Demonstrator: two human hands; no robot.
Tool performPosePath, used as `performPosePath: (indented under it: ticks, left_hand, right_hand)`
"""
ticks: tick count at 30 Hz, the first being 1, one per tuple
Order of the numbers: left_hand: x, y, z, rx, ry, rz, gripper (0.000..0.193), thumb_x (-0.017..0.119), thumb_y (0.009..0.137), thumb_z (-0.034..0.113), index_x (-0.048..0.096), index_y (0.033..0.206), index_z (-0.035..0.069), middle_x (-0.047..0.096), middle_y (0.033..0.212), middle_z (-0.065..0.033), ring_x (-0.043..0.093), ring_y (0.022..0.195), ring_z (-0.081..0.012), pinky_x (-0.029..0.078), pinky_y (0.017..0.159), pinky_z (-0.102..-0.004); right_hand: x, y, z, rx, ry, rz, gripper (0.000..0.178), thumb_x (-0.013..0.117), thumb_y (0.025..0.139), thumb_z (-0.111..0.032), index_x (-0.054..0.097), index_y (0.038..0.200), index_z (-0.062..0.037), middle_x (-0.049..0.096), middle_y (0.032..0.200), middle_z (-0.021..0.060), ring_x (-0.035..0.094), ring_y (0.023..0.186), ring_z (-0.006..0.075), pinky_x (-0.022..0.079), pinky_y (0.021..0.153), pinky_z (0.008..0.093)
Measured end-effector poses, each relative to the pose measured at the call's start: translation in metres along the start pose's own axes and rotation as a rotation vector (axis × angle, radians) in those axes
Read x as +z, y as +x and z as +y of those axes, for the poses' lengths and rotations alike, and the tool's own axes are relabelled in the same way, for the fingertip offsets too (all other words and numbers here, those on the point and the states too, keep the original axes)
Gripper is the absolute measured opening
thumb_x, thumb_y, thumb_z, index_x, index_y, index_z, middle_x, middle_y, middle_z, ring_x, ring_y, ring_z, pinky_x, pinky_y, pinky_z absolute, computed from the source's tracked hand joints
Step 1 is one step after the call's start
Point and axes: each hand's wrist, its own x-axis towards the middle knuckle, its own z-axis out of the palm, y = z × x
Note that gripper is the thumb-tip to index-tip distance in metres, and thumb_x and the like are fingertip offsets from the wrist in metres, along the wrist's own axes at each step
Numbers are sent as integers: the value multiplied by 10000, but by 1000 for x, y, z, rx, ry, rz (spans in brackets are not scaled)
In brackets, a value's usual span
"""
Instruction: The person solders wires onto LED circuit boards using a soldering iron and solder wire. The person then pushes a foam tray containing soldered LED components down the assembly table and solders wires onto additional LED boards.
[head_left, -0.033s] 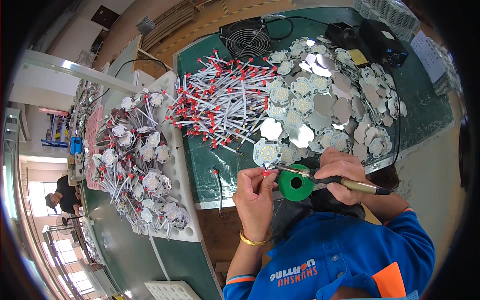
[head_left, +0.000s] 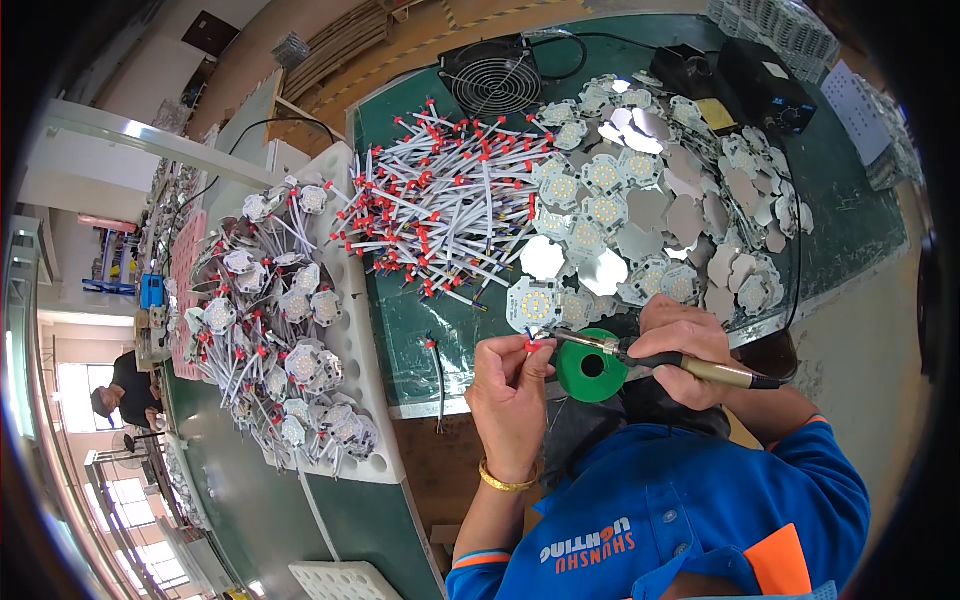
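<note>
My left hand (head_left: 508, 388) pinches a short cable with a red collar (head_left: 532, 347), its bared wire ends against the lower edge of a round LED board (head_left: 536, 300). In my right hand (head_left: 683, 345) is a soldering iron (head_left: 722, 374), gripped like a pen. The iron's tip points left and reaches the wire ends at the board; whether it touches them is too small to tell. Just under the iron's metal shaft sits a green solder spool (head_left: 573, 378), partly covered by it. A single loose cable (head_left: 440, 385) lies left of my left hand, over the table edge.
A heap of white cables with red collars (head_left: 450, 200) lies beyond my left hand. Many LED boards (head_left: 606, 212) spread to its right. Behind stand a fan (head_left: 497, 85) and a black control box (head_left: 765, 88). Left, a white holed rack (head_left: 385, 440) carries wired boards. A person (head_left: 130, 395) sits far left.
</note>
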Motion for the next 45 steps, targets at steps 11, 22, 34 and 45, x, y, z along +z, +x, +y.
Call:
performPosePath:
  ticks: [11, 22, 34, 45]
  left_hand:
    - [-1, 2, -3, -2, -59, -13, 163, 620, 858, 64, 496, 945, 3, 666, 835, -91, 587, 690, -78, 471, 612, -196]
    - [0, 7, -6, -8, -116, -33, 179, 631, 855, 73, 503, 962, 9, 633, 852, -54, 577, 747, -72, 445, 655, -184]
    - [9, 12, -1, 6, -199, 23, 179, 646, 835, 36, 501, 938, 13, 599, 787, -33, 545, 681, -59, 446, 613, -183]
    - [15, 14, 6, -20, -325, 22, 190, 639, 848, 62, 481, 945, 17, 593, 786, -41, 536, 641, -58, 435, 564, -175]
  right_hand:
    - [-5, 4, -5, 26, -16, -34, 311, 556, 638, -14, 605, 945, 8, 512, 607, 68, 451, 499, 215, 349, 539, 336]
    - [-17, 13, -21, -86, 75, 24, 290, 541, 667, -48, 593, 941, 31, 524, 634, 83, 474, 533, 228, 397, 563, 357]
    - [-12, 11, -11, -62, -7, 57, 245, 560, 711, -73, 607, 929, 31, 545, 633, 78, 487, 518, 222, 392, 537, 341]
    - [-5, 12, -8, -92, -115, 34, 312, 587, 627, -21, 609, 938, 10, 510, 594, 60, 477, 487, 217, 386, 511, 333]
